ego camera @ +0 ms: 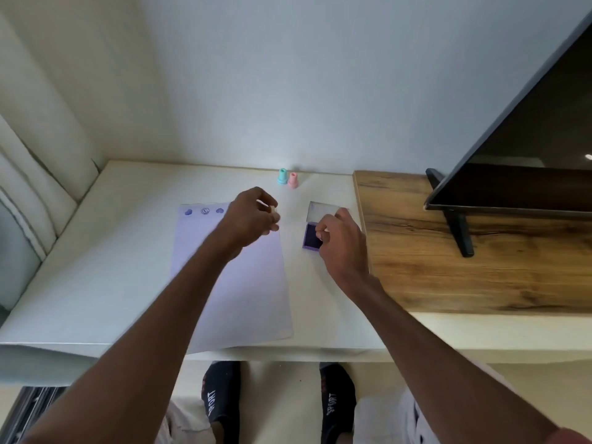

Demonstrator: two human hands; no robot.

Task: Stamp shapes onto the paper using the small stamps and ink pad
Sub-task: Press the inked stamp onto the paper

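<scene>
A white sheet of paper [230, 283] lies on the white table [96, 283], with three purple prints along its top edge. My left hand [250, 219] hovers over the paper's top right corner, pinching a small pale stamp [273, 209]. To the right sits the purple ink pad [310, 236], its clear lid [322, 210] folded back. My right hand [342, 241] rests on the pad's right side, fingers curled at its edge. A teal stamp [282, 176] and a pink stamp [292, 180] stand upright behind, near the wall.
A wooden shelf [464, 251] adjoins the table on the right and carries a black TV [528, 139] on a stand. A cushioned seat [25, 187] is at the left. My feet in black socks [224, 395] show below the table edge.
</scene>
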